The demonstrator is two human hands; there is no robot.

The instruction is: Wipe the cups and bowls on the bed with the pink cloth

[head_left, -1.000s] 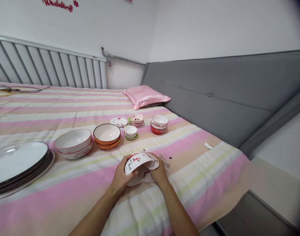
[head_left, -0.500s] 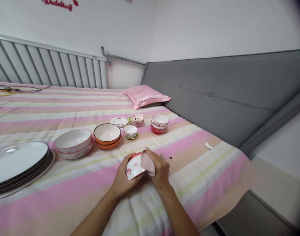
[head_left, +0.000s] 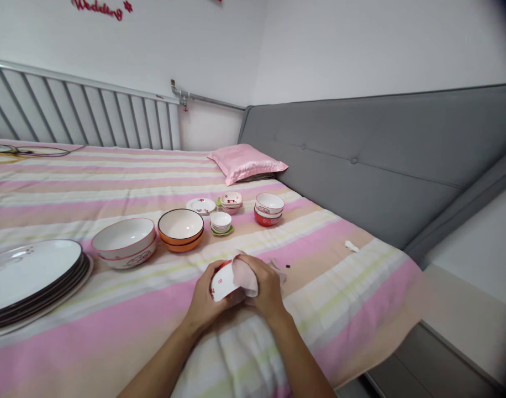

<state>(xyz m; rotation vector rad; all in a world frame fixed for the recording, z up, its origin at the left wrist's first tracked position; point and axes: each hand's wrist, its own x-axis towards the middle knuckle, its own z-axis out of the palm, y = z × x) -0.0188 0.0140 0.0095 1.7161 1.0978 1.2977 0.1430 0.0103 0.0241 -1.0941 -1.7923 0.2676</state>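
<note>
A small white bowl (head_left: 222, 284) with red flowers and a red edge is tilted in my left hand (head_left: 202, 301), whose fingers close round its left side. My right hand (head_left: 268, 288) grips a pale tissue (head_left: 244, 275) folded over the bowl's right part, and that part is hidden under it. A loose end of the tissue pokes out to the right of the hand. Beyond my hands stand two stacked orange bowls (head_left: 180, 228) and a stack of small white dishes (head_left: 221, 221) on a green leaf-shaped one.
On the striped bedspread (head_left: 153, 309) are dark-edged plates (head_left: 37, 265), large white bowls (head_left: 124, 237), flowered plates (head_left: 200, 205), pink dishes (head_left: 231, 200) and a red-and-white bowl stack (head_left: 269, 209). A crumpled white scrap (head_left: 351, 246) lies right; a pink pillow (head_left: 248, 161) lies behind, by the grey headboard (head_left: 360, 143).
The tissue has shifted slightly left over the bowl with my right hand, and more of its loose end shows. The bowl has turned a little. The other dishes stay put.
</note>
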